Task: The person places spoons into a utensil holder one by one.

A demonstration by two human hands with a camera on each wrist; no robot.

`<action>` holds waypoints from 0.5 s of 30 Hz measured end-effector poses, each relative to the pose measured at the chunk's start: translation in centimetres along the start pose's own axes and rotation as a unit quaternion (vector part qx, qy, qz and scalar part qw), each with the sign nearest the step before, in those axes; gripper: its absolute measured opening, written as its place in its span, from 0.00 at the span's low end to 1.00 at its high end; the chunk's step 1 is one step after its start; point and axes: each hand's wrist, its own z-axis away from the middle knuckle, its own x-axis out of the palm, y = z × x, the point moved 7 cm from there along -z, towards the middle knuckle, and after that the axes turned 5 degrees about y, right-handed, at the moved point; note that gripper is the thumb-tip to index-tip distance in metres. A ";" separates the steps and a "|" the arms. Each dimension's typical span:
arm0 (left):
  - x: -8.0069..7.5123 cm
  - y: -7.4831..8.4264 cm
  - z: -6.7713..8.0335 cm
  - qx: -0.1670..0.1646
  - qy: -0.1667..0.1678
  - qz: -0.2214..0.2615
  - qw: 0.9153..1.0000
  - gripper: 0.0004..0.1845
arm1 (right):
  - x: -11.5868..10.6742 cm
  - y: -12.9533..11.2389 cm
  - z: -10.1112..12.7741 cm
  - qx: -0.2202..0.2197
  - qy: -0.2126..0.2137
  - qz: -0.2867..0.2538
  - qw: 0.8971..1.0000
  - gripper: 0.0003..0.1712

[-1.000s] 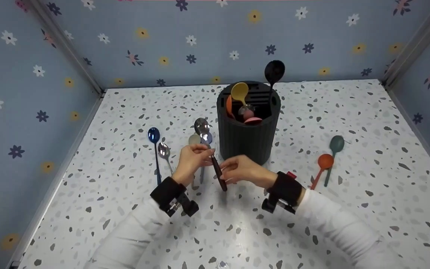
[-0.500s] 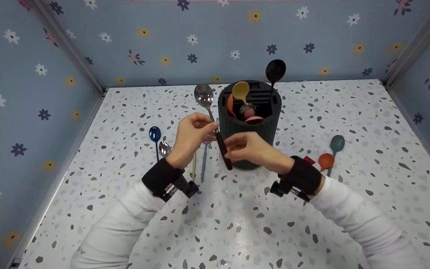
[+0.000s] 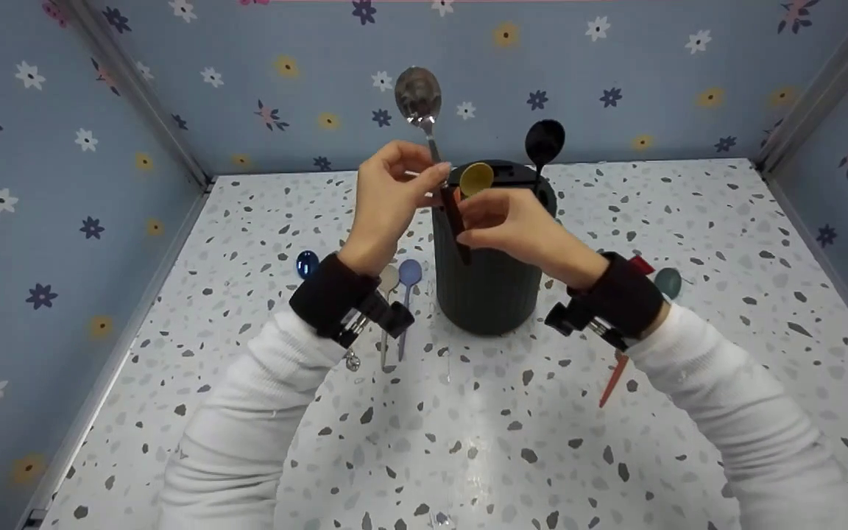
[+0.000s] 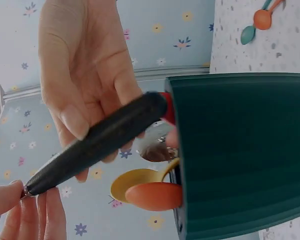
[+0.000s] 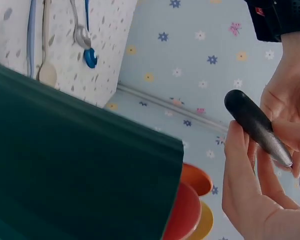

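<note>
Both hands hold one spoon upright over the dark ribbed holder [image 3: 494, 287]. Its silver bowl [image 3: 418, 94] points up and its dark handle [image 3: 457, 224] points down at the holder's rim. My left hand [image 3: 424, 180] pinches the spoon's metal neck. My right hand [image 3: 472, 221] grips the dark handle [image 4: 100, 142], whose tip hangs beside the holder's wall [image 4: 240, 150]. In the right wrist view the handle [image 5: 257, 127] lies between my fingers, above the holder [image 5: 65, 165]. A yellow spoon [image 3: 476, 179] and a black spoon [image 3: 544, 140] stand in the holder.
A blue spoon [image 3: 307, 263], a beige spoon [image 3: 389, 278] and a lilac spoon [image 3: 409, 272] lie on the speckled table left of the holder. A teal spoon [image 3: 667, 282] and an orange spoon's handle [image 3: 613, 379] lie to the right. Flowered walls close three sides.
Both hands have lifted the spoon from near the table up to the holder's top. It has swung upright with the bowl high.
</note>
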 end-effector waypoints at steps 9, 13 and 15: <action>1.2 0.2 -1.0 0.038 -0.008 -0.017 0.999 0.07 | -1.4 0.8 -1.4 0.023 0.036 0.000 0.999 0.17; 1.3 0.1 -1.3 0.055 -0.005 -0.030 0.998 0.07 | -1.7 1.1 -1.9 0.012 0.051 -0.008 0.999 0.16; 1.4 0.0 -1.4 0.060 -0.002 -0.038 0.997 0.07 | -1.8 1.1 -2.0 0.001 0.060 0.005 0.998 0.16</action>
